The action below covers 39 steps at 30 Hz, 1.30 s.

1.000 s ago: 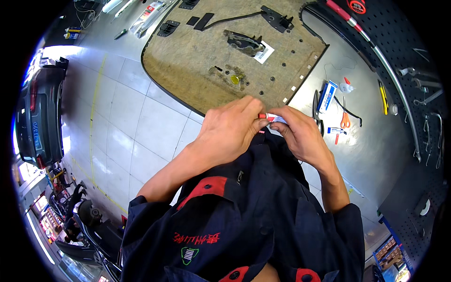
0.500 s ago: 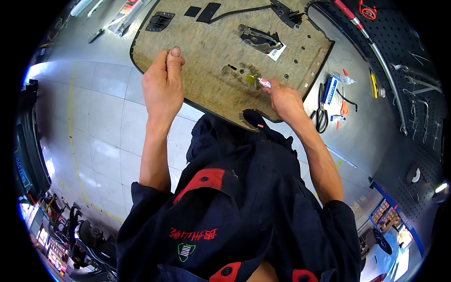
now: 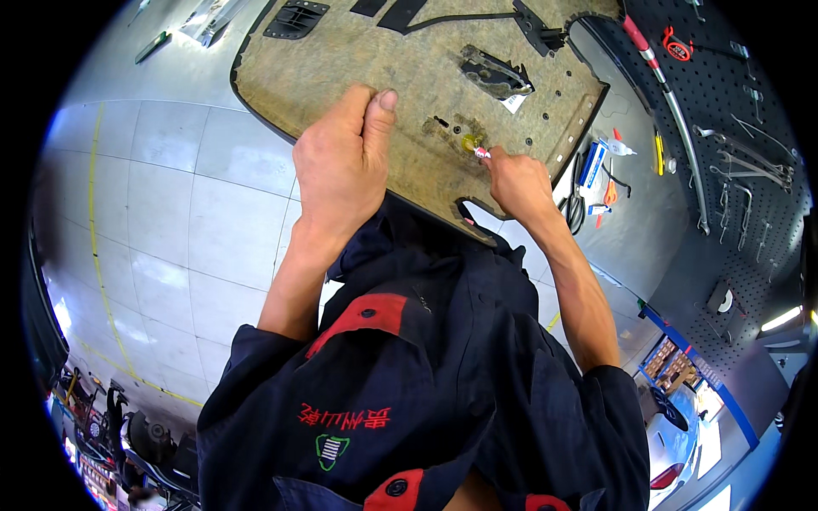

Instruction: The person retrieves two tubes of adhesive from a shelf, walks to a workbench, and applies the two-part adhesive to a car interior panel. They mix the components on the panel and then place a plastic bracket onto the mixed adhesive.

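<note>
My right hand (image 3: 520, 183) pinches a small red-and-white tube (image 3: 482, 153). Its tip points at a glossy yellow patch (image 3: 469, 143) on a tan, fibrous-backed panel (image 3: 341, 64) with a dark rim. Around the patch the surface is rough and stained, with small dark holes beside it. My left hand (image 3: 345, 166) is closed in a fist, thumb up, over the panel's near left edge; whatever is inside it is hidden. Black plastic fittings sit farther up the panel: a ribbed one (image 3: 296, 19) and a torn-edged one (image 3: 496, 75) with a white label.
Right of the panel, black scissors (image 3: 575, 204), a blue-and-white box (image 3: 592, 164), a white bottle (image 3: 620, 147) and an orange-handled tool (image 3: 610, 196) lie on the metal bench (image 3: 652, 226). Wrenches (image 3: 754, 162) hang on a black pegboard. A green-black knife-like tool (image 3: 153, 47) lies at the far left.
My left hand has moved right and appears larger, still closed. My right hand keeps the tube at the yellow patch. The whole view has shifted slightly.
</note>
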Tool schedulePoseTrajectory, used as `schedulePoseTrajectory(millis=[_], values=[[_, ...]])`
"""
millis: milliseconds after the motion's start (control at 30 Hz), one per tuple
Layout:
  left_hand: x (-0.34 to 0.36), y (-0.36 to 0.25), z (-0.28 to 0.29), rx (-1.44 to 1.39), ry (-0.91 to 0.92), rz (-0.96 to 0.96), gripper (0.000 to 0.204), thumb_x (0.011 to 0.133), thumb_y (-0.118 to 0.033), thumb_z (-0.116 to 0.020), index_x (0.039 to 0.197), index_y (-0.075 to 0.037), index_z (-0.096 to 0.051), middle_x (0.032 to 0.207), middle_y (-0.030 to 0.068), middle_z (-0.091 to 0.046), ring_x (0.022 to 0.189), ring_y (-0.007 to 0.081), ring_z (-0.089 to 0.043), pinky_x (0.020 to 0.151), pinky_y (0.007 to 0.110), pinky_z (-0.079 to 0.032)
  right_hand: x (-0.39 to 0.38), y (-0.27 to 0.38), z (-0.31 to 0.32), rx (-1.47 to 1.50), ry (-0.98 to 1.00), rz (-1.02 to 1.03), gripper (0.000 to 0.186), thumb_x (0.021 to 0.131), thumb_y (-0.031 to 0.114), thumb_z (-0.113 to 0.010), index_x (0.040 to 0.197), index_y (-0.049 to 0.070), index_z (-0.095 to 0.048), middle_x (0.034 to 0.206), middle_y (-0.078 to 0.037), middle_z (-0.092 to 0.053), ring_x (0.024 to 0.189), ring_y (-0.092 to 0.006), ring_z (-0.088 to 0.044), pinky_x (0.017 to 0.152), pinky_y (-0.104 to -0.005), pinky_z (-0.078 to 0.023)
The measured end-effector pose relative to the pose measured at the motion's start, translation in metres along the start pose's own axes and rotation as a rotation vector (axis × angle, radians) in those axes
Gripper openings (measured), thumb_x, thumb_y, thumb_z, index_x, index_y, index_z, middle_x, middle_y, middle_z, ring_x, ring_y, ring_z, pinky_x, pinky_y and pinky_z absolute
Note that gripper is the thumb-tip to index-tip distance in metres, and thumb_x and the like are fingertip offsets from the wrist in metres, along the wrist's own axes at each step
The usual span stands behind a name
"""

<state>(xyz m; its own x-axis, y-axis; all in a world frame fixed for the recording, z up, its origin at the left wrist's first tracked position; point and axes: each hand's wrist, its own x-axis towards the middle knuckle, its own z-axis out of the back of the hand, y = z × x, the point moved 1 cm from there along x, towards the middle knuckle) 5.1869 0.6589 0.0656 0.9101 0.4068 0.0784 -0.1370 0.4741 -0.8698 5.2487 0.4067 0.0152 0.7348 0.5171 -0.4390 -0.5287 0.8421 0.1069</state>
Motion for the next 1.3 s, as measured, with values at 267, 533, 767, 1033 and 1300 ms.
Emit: schedulePoseTrajectory(millis=[267, 533, 767, 1033, 1300], values=[[0.003, 0.000, 0.006, 0.012, 0.080, 0.036, 0.032, 0.102, -0.027, -0.053, 0.085, 0.000, -0.058, 0.067, 0.0120, -0.060, 0.057, 0.0238, -0.051, 0.055, 0.033, -0.042, 0.004, 0.007, 0.006, 0.015, -0.036, -0.029, 0.025, 0.096, 0.022, -0.051, 0.090, 0.000, -0.059, 0.065, -0.023, -0.063, 0.061, -0.0430, -0.064, 0.059, -0.0523, -0.051], [0.005, 0.000, 0.007, 0.006, 0.113, 0.040, 0.032, 0.102, -0.028, -0.053, 0.086, 0.000, -0.059, 0.071, 0.0124, -0.062, 0.059, 0.0250, -0.054, 0.058, 0.034, -0.044, 0.006, -0.002, -0.001, 0.028, -0.071, -0.014, 0.023, 0.096, 0.023, -0.052, 0.091, 0.001, -0.058, 0.063, -0.023, -0.061, 0.060, -0.0432, -0.062, 0.056, -0.0527, -0.049], [0.006, 0.003, 0.006, 0.025, 0.115, 0.019, 0.031, 0.101, -0.027, -0.054, 0.089, 0.000, -0.060, 0.068, 0.0114, -0.060, 0.059, 0.0210, -0.053, 0.057, 0.033, -0.043, 0.007, -0.001, 0.004, 0.051, -0.065, 0.003, 0.018, 0.093, 0.018, -0.053, 0.090, 0.002, -0.060, 0.064, -0.024, -0.062, 0.063, -0.0436, -0.063, 0.058, -0.0529, -0.049], [0.008, -0.004, 0.008, -0.233, 0.088, 0.121, 0.014, 0.094, -0.014, -0.066, 0.099, -0.001, -0.065, 0.079, 0.0060, -0.065, 0.066, 0.0130, -0.056, 0.060, 0.026, -0.045, 0.010, -0.002, 0.009, -0.087, 0.064, 0.032, 0.018, 0.085, 0.015, -0.053, 0.089, 0.000, -0.063, 0.071, -0.024, -0.065, 0.072, -0.0408, -0.066, 0.064, -0.0508, -0.052], [0.016, -0.009, 0.006, -0.539, 0.286, 0.190, 0.019, 0.089, -0.004, -0.069, 0.108, -0.002, -0.071, 0.092, 0.0041, -0.069, 0.077, 0.0079, -0.060, 0.066, 0.021, -0.048, -0.025, -0.003, 0.068, 0.587, -0.156, -0.096, 0.025, 0.098, 0.025, -0.055, 0.097, 0.003, -0.068, 0.063, -0.008, -0.054, 0.058, -0.0191, -0.053, 0.057, -0.0339, -0.041]])
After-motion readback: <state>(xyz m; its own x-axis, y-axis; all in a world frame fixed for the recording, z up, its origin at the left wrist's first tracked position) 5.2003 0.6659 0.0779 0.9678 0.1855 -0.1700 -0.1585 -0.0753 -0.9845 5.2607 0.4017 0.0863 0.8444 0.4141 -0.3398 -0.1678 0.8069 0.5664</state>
